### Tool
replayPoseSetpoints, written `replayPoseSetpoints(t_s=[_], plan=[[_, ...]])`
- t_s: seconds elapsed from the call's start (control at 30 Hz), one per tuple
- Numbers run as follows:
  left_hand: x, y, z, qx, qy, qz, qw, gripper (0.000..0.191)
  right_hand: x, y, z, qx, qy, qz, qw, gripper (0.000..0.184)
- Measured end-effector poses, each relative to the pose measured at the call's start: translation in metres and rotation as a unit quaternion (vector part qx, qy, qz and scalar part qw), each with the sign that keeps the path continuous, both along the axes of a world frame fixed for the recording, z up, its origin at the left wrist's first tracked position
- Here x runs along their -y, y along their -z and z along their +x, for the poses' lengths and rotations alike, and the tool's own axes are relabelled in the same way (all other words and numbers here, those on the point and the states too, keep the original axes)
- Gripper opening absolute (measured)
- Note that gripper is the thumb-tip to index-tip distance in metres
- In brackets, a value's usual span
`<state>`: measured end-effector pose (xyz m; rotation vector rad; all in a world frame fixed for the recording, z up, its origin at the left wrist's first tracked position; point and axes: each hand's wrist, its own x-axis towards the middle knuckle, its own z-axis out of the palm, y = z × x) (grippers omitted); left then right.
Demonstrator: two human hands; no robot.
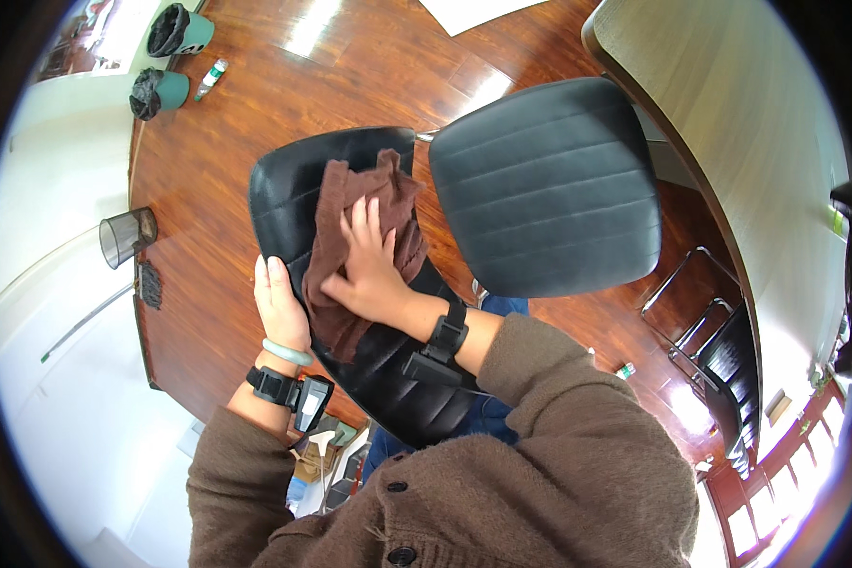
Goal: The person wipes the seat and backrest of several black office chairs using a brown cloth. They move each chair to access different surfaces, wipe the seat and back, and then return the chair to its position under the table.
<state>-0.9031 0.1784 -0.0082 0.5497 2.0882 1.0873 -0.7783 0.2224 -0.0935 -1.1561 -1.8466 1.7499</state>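
Observation:
A black padded chair backrest (426, 376) with stitched seams lies in front of my body. Over its upper part spreads a crumpled brown cloth (330, 213). My right hand (373, 266) rests flat on this cloth, fingers spread and thumb out to the side. At the backrest's left edge is my left hand (280, 302), its visible fingers straight and close together against the rim; its thumb and palm side are hidden. To the right of the backrest is the matching black seat (547, 188), with bits of a metal frame showing between them.
A curved wooden table (724, 106) borders the right side, with another black chair (728, 376) by it. Two green bins (174, 92), a bottle (211, 79), a mesh basket (121, 238) and a mop (149, 284) are along the left wall. White sheet (468, 11) lies ahead.

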Motion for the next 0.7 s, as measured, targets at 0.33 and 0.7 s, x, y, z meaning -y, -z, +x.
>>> replayPoseSetpoints(t_s=[0.33, 0.7], plan=[[0.016, 0.012, -0.014, -0.095, -0.003, -0.045, 0.994, 0.051, -0.104, 0.177, -0.054, 0.088, 0.297, -0.112, 0.944, 0.088], [0.017, 0.019, -0.019, -0.004, 0.037, 0.031, 0.999, 0.052, -0.032, -0.021, -0.031, -0.022, 0.004, 0.206, 0.978, 0.071]])
